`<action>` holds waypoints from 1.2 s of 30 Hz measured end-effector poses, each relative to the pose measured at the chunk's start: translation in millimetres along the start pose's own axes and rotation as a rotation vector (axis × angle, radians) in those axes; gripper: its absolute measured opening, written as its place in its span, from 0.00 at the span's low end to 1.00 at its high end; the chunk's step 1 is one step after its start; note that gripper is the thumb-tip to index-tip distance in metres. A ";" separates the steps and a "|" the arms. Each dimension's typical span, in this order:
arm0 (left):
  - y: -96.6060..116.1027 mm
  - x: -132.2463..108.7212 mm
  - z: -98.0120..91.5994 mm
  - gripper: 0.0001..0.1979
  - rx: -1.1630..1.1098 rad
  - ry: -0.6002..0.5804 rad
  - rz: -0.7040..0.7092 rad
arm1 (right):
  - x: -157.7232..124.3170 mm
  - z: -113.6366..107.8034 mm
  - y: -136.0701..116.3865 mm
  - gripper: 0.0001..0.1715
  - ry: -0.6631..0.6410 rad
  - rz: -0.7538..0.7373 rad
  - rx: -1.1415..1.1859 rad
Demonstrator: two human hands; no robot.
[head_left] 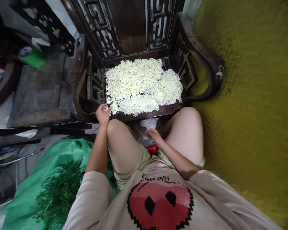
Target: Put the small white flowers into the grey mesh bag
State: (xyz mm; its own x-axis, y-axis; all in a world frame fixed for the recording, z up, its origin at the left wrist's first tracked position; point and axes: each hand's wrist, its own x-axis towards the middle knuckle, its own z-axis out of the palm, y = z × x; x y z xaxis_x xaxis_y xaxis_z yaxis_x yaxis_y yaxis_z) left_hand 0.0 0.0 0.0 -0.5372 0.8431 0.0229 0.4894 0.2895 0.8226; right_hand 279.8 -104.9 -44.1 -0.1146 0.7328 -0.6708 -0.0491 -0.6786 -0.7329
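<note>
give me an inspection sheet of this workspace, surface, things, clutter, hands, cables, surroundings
Surface: dark wooden chair seat, largely covered.
Job's things: white flowers, spread in a loose layer.
Clutter: green sheet bearing leafy greens, at the person's left.
Hands: left hand at the flowers' front-left edge, grip unclear; right hand in front of the seat, apart from the flowers.
Cables: nothing seen.
Surroundings: chair back with lattice panels ahead, yellow textured surface at right.
</note>
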 end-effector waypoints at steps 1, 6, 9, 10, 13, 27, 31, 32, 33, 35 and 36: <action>10.0 -11.8 -1.0 0.18 -0.047 0.006 0.013 | -0.8 0.2 -1.7 0.11 -0.007 -0.015 0.003; 49.7 -100.4 25.3 0.14 -0.290 -0.108 -0.010 | -7.1 -0.4 -14.4 0.19 -0.127 -0.159 0.060; 55.5 -148.3 60.4 0.13 -0.428 -0.215 -0.122 | -10.7 -4.4 -19.0 0.24 -0.167 -0.232 0.089; 55.3 -159.0 71.7 0.13 -0.466 -0.227 -0.140 | -11.7 -6.5 -19.6 0.25 -0.169 -0.244 0.102; 51.6 -175.5 95.8 0.14 -0.484 -0.263 -0.160 | -14.2 -12.2 -20.0 0.25 -0.141 -0.254 0.138; 39.3 -171.8 100.2 0.10 -0.400 -0.336 -0.241 | -12.6 -17.0 -22.8 0.18 -0.074 -0.302 0.156; 32.8 -170.9 101.2 0.05 -0.328 -0.391 -0.273 | -10.8 -16.7 -20.1 0.18 -0.158 -0.280 0.183; 31.2 -171.6 101.8 0.05 -0.322 -0.411 -0.263 | -10.2 -16.2 -19.2 0.18 -0.177 -0.280 0.194; 29.7 -172.4 102.7 0.05 -0.318 -0.426 -0.249 | -9.5 -15.8 -18.2 0.19 -0.196 -0.285 0.207; 27.3 -173.7 104.8 0.06 -0.307 -0.451 -0.225 | -7.6 -15.2 -16.2 0.20 -0.228 -0.302 0.232; 26.4 -174.1 105.9 0.06 -0.301 -0.459 -0.216 | -6.5 -15.2 -15.3 0.20 -0.240 -0.313 0.245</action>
State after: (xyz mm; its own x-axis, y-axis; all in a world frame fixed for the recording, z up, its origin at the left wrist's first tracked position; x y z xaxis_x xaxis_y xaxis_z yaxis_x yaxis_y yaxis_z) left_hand 179.2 -91.2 -42.5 -0.2176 0.9088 -0.3560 0.1496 0.3915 0.9079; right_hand 296.3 -98.5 -30.2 -0.2822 0.8914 -0.3547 -0.3481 -0.4397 -0.8280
